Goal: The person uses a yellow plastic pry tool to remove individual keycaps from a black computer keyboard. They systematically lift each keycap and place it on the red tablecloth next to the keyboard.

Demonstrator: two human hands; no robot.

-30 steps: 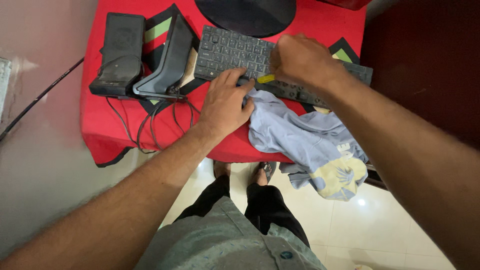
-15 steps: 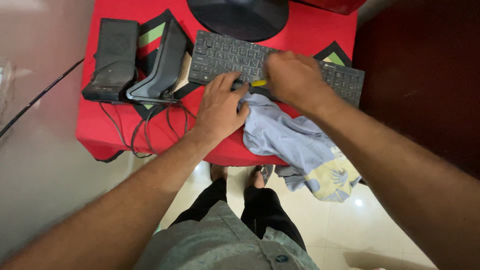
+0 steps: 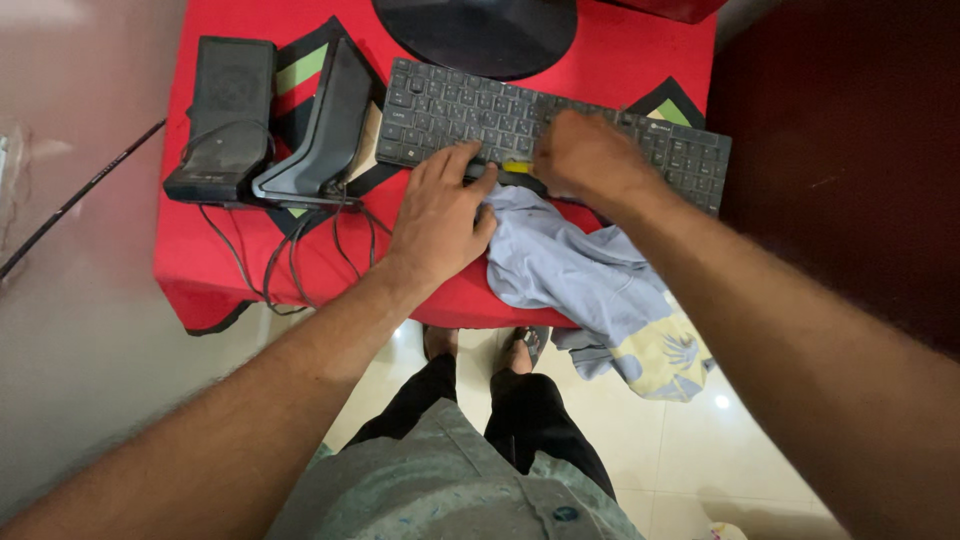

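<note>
1. right hand (image 3: 585, 155) is closed in a fist round a small yellow tool (image 3: 517, 167), whose tip shows just left of the knuckles.
2. the tool lies against the front edge of the keyboard (image 3: 450, 110).
3. left hand (image 3: 440, 215) lies flat, fingers loosely spread, holding nothing; its fingertips touch the keyboard's front edge just left of the tool.
4. a blue cloth (image 3: 575, 270) lies under and just below both hands, hanging off the red table (image 3: 215, 255).
5. two speakers (image 3: 225, 115) stand well left of the grip.

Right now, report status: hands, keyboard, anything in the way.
Left hand flat on keyboard front edge. Right hand closed on small yellow tool over the keys. Blue cloth bunched against keyboard, draped off table edge.
</note>
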